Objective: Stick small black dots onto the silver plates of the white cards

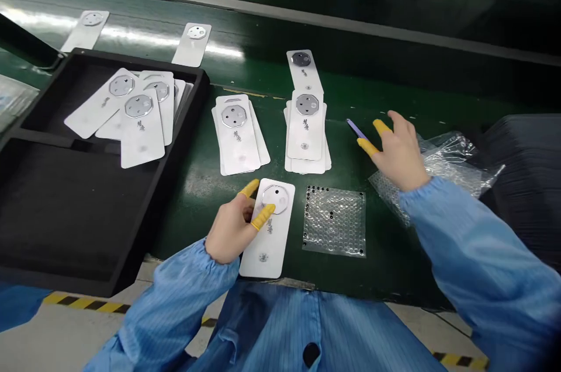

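Note:
My left hand (232, 226) grips the left edge of a white phone back cover (256, 258) at the table's near edge, thumb over its face near the octagonal camera plate. Yellow finger cots cover its thumb and index finger. My right hand (401, 153), also in yellow cots, is open with thumb and index finger apart. Beside that thumb lies a slim purple tool (356, 128), perhaps tweezers, its near end partly hidden. Between my hands, a square of bubble wrap (335, 232) carries small black round pieces, mostly along its top and left edges.
Two stacks of white covers (240, 147) (305, 141) stand farther back. A black tray (131, 255) at left holds more covers. Single covers (191, 48) lie behind it. Clear bubble bags (456, 167) and a dark stack (526, 179) are at right.

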`<state>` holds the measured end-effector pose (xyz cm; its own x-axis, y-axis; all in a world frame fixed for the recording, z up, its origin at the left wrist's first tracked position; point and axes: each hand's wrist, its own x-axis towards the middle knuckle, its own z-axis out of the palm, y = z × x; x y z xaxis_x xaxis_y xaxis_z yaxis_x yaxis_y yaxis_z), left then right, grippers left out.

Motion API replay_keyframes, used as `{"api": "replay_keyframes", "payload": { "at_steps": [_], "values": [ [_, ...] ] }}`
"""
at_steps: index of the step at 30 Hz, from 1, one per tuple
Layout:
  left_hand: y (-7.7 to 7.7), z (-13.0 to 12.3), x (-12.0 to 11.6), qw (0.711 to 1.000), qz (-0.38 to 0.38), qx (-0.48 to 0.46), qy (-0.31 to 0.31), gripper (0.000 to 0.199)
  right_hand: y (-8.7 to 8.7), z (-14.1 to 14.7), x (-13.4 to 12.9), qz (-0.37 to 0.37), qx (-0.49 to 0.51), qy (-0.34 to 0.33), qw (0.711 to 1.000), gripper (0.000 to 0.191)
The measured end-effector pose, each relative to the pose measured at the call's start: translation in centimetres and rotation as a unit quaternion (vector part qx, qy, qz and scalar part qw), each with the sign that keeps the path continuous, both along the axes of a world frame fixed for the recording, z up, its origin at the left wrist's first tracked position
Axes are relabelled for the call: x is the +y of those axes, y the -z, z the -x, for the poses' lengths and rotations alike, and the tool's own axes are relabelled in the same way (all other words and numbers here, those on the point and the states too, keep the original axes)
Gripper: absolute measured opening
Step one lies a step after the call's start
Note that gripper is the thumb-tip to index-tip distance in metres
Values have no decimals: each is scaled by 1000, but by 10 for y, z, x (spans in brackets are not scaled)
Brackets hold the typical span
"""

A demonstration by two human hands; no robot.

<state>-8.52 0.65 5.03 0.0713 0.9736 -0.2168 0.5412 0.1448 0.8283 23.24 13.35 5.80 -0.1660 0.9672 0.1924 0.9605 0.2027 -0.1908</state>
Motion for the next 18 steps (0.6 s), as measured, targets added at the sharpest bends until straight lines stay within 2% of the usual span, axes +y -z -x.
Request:
{"api": "replay_keyframes", "payload": {
  "at_steps": [2, 4, 6, 8, 10, 11, 13, 14, 16, 18],
  "values": [
    [1, 6, -10, 990, -104, 98, -16, 32, 8, -10, 30, 32, 9, -2, 999, 35],
    [-1, 7, -23, 967, -196, 163, -4, 36, 8, -11, 42, 41, 46, 7, 998, 28],
    [0, 5, -34, 954, -247, 164, 40, 39, -2, -6, 36, 38, 83, 18, 996, 32],
    [5, 1, -42, 949, -270, 139, 85, 31, -16, 6, 13, 36, 126, 7, 991, 38],
    [11, -3, -46, 943, -282, 136, 111, 13, -26, 24, -18, 34, 170, -62, 983, 39],
    [15, -4, -47, 941, -283, 141, 117, 4, -28, 34, -35, 57, 162, -138, 975, 43],
    [19, -5, -47, 942, -274, 152, 118, 8, -24, 53, -65, 119, 106, -302, 940, 48],
    [21, -6, -47, 944, -268, 155, 116, 9, -19, 61, -76, 144, 84, -360, 918, 48],
    [22, -6, -46, 946, -264, 157, 109, 7, -7, 73, -90, 174, 71, -410, 892, 43],
    [22, -6, -44, 946, -266, 155, 105, 7, 1, 80, -94, 204, 83, -395, 892, 42]
  ]
}}
